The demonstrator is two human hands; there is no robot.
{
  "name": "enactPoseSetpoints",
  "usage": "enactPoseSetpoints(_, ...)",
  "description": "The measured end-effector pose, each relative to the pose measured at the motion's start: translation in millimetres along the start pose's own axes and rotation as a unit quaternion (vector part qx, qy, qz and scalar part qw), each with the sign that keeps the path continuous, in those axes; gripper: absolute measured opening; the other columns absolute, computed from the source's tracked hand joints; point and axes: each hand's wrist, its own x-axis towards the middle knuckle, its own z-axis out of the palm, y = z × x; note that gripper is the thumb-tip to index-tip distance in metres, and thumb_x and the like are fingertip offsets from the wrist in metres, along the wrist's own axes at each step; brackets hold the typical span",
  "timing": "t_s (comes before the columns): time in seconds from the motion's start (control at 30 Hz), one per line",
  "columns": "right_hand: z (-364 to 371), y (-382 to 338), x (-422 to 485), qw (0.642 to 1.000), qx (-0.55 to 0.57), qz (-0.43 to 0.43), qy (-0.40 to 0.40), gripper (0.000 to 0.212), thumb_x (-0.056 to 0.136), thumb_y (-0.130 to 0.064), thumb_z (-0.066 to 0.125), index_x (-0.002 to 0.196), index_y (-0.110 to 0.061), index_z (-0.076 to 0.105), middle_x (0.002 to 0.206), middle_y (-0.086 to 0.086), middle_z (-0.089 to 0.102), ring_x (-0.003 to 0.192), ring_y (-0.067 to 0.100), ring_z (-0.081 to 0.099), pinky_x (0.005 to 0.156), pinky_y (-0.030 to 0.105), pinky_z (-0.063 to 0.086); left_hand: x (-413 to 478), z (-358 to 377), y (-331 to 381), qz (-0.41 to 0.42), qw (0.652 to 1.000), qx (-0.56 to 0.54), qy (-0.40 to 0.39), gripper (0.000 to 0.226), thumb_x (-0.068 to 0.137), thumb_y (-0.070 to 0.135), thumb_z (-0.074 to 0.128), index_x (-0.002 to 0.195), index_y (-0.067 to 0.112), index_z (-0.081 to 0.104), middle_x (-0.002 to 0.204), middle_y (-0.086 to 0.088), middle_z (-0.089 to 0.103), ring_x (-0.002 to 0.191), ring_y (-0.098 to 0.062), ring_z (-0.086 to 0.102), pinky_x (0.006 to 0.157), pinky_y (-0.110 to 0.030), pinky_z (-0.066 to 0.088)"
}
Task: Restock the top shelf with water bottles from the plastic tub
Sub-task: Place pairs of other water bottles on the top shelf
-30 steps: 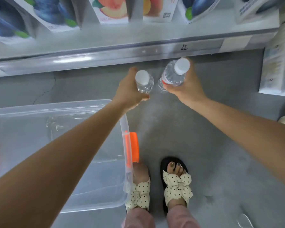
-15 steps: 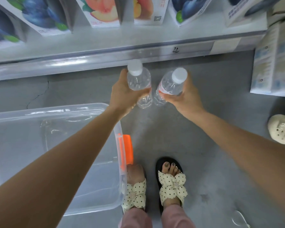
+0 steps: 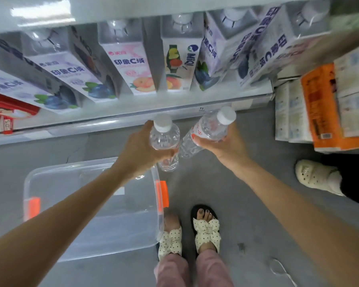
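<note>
Gripping left bottle (image 3: 164, 137), right bottle (image 3: 210, 127), fingers (image 3: 163, 155) wrapped round

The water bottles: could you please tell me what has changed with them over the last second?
The left hand and right hand have raised the left bottle and right bottle towards the shelf edge. Both grips are unchanged; nothing was let go. The plastic tub stays on the floor.

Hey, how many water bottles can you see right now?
2. The upright bottle is in the left hand, over the plastic tub's corner; the tilted bottle is in the right hand beside it. Others may be hidden.
</note>
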Motion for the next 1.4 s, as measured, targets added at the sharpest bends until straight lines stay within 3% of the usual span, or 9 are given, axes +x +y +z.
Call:
enactPoseSetpoints(0.13,-13.8,-74.4,-16.9,0.997,-0.001,-0.059,-0.051,0.069,0.067,-0.012,0.085,0.124,-0.016,0.045,0.111,-0.006,0.061,0.106,0.006,0.059,0.095,0.032,0.050,-24.3,-39.8,47.6,0.019,0.999,0.000,0.030,0.067,0.064,0.036,0.085,0.120,0.027,0.050,0.108,0.012,0.060,0.100,-0.011,0.056,0.082,-0.021,0.039)
enactPoseSetpoints(0.27,-32.3,-146.6,-41.5,0.988,-0.036,-0.100,-0.112,0.072,0.069,-0.013,0.084,0.127,-0.028,0.043,0.111,-0.021,0.062,0.103,-0.007,0.059,0.090,0.019,0.050,-53.9,-80.9,98.2,0.028,0.996,-0.047,0.069,0.059,0.063,0.027,0.087,0.108,0.034,0.049,0.094,0.025,0.058,0.083,0.009,0.057,0.064,0.000,0.037)
enactPoseSetpoints(0.37,-44.1,-195.8,-62.9,0.982,-0.061,-0.121,-0.134,0.078,0.068,-0.018,0.085,0.131,-0.035,0.043,0.115,-0.024,0.061,0.110,-0.004,0.057,0.097,0.030,0.050,-81.2,-106.4,129.5,0.037,0.989,-0.095,0.104,0.054,0.062,0.021,0.087,0.096,0.038,0.049,0.090,0.026,0.059,0.074,0.021,0.055,0.060,0.002,0.039)
enactPoseSetpoints(0.47,-56.0,-245.2,-88.9,0.975,-0.080,-0.147,-0.146,0.070,0.068,-0.022,0.084,0.116,-0.050,0.042,0.106,-0.035,0.060,0.105,-0.009,0.056,0.095,0.026,0.050,-107.4,-130.8,159.1,0.051,0.982,-0.137,0.121,0.054,0.062,0.018,0.087,0.096,0.040,0.050,0.097,0.023,0.062,0.082,0.018,0.057,0.067,-0.001,0.042)
enactPoseSetpoints(0.6,-74.1,-304.4,-123.5,0.973,-0.061,-0.174,-0.140,0.067,0.069,-0.024,0.084,0.122,-0.039,0.045,0.110,-0.026,0.064,0.106,-0.006,0.058,0.095,0.022,0.045,-144.2,-166.1,205.3,0.092,0.974,-0.170,0.119,0.060,0.063,0.015,0.086,0.112,0.029,0.055,0.104,0.016,0.067,0.094,0.005,0.062,0.079,-0.011,0.047)
enactPoseSetpoints(0.77,-94.4,-367.3,-166.3,0.974,-0.019,-0.200,-0.105,0.076,0.060,-0.039,0.086,0.125,-0.033,0.047,0.118,-0.017,0.062,0.115,0.007,0.057,0.103,0.040,0.044,-190.2,-208.5,264.1,0.150,0.958,-0.195,0.144,0.070,0.056,0.014,0.089,0.109,0.032,0.048,0.099,0.018,0.065,0.089,0.006,0.063,0.073,-0.009,0.048)
enactPoseSetpoints(0.9,-112.0,-415.5,-201.7,0.972,-0.016,-0.219,-0.078,0.075,0.063,-0.029,0.087,0.128,-0.024,0.048,0.118,-0.011,0.064,0.111,0.004,0.059,0.097,0.032,0.048,-234.2,-237.8,305.7,0.173,0.953,-0.197,0.150,0.083,0.042,0.040,0.092,0.113,0.036,0.048,0.103,0.021,0.066,0.098,0.003,0.062,0.084,-0.022,0.049)
enactPoseSetpoints(1.0,-123.4,-455.5,-234.0,0.968,-0.004,-0.241,-0.066,0.063,0.062,-0.028,0.084,0.119,-0.022,0.055,0.107,-0.012,0.069,0.101,-0.001,0.063,0.084,0.018,0.049,-266.4,-257.9,337.9,0.208,0.947,-0.201,0.142,0.072,0.047,0.047,0.089,0.107,0.034,0.053,0.102,0.022,0.068,0.099,0.003,0.062,0.084,-0.023,0.048)
enactPoseSetpoints(1.4,-163.1,-604.3,-345.6,0.916,0.069,-0.391,-0.053,0.041,0.067,-0.024,0.080,0.104,-0.025,0.061,0.090,-0.014,0.074,0.085,0.003,0.069,0.068,0.014,0.051,-378.3,-336.6,466.6,0.381,0.868,-0.263,0.179,0.051,0.062,0.030,0.079,0.110,0.023,0.060,0.095,0.014,0.072,0.088,-0.004,0.068,0.069,-0.013,0.051)
